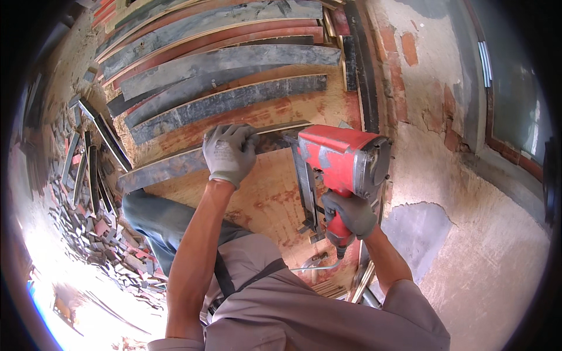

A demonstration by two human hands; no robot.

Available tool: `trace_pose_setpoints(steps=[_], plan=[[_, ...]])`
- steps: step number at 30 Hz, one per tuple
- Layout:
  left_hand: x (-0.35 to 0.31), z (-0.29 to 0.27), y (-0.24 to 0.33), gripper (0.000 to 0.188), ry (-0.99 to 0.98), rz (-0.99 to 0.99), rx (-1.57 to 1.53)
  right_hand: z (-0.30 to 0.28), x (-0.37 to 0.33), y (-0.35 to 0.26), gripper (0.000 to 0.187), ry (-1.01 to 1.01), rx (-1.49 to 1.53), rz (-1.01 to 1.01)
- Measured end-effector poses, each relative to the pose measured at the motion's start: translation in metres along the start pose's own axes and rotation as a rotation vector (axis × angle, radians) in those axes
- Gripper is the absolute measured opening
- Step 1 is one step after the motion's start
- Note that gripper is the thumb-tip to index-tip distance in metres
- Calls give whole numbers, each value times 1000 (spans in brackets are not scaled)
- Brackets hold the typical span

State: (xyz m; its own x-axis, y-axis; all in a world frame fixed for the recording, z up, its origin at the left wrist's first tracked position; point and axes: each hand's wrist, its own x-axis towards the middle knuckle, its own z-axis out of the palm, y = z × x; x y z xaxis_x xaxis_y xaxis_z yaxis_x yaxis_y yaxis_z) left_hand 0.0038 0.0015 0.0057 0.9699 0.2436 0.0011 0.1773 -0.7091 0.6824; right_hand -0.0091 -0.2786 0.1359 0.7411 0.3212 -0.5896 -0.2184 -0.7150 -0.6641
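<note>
My right hand (352, 215), in a grey glove, is wrapped round the handle of a red pneumatic nail gun (335, 146) with worn paint. Its nose points left, at the right end of a long dark-faced wooden strip (170, 168). Whether the nose touches the wood I cannot tell. My gloved left hand (230, 153) grips that strip near its middle, fingers curled over the top edge. A pale air hose (321, 268) runs from the foot of the gun's handle. Beneath the strip lies a stained plywood sheet (263, 187).
Several dark and reddish strips (228, 61) lie in rows beyond my hands. At left is a heap of wood offcuts (111, 234), with longer dark pieces (105, 134) by it. A peeling plaster wall (433, 158) and a window (518, 88) stand at right. A hammer-like tool (316, 259) lies near my body.
</note>
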Motion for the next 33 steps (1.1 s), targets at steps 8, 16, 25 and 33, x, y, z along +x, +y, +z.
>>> trace_pose_setpoints(steps=[8, 16, 25, 33], plan=[[-3, -6, 0, 10, -22, 9, 28, 2, 0, -13, 19, 8, 149, 162], [-40, -78, -80, 41, 524, -160, 161, 18, -9, -10, 21, 122, 250, 292], [-96, -156, -261, 59, 164, -1047, -381, 20, -8, -9, 17, 41, 349, 156], [-105, -159, -209, 26, 228, -1245, -1026, 23, -16, -9, 18, 59, 526, 356]])
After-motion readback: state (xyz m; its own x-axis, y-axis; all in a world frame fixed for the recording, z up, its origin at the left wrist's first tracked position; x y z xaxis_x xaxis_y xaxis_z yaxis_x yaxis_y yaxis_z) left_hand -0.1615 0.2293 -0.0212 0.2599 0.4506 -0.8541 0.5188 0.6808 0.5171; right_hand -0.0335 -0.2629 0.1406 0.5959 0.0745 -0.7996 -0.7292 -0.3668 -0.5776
